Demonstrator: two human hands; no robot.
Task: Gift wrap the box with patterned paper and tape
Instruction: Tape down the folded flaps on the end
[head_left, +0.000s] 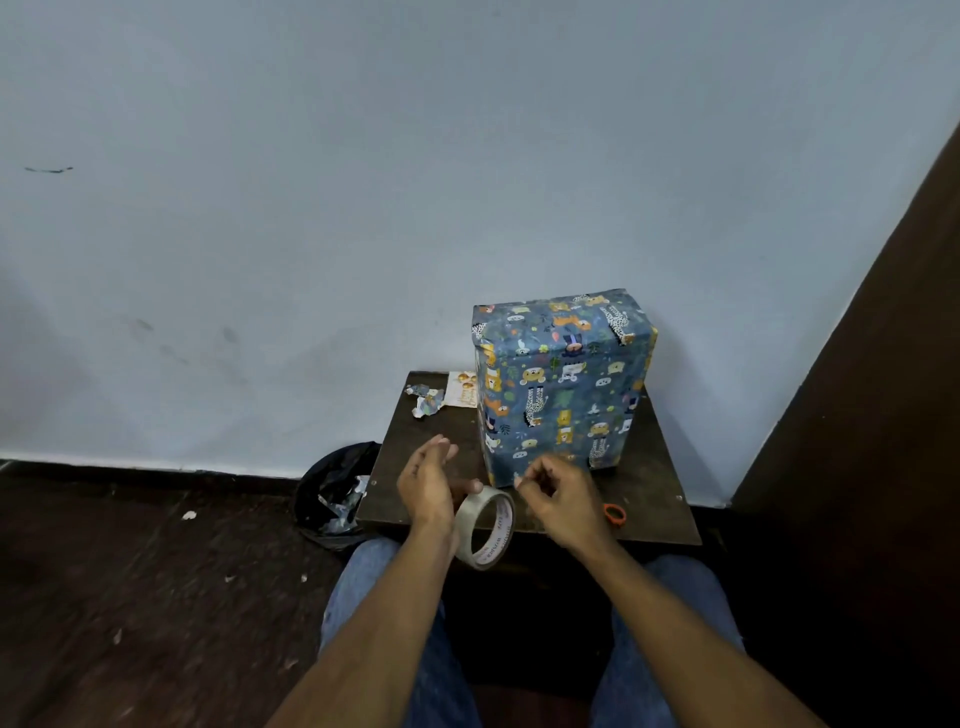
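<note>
A box (563, 384) wrapped in blue paper with cartoon animals stands upright on a small dark table (415, 467), against the wall. My left hand (428, 480) holds a roll of clear tape (485, 527) at the table's near edge, thumb on the roll's rim and the other fingers straight. My right hand (561, 499) is just right of the roll, in front of the box's lower corner, with its fingertips pinched together. I cannot see a tape strip between the fingers.
Paper scraps (427, 402) and a small card (464, 391) lie at the table's back left. An orange scissors handle (614, 514) shows behind my right wrist. A black bag (335, 493) with offcuts sits on the floor at left. A dark panel (857, 389) rises at right.
</note>
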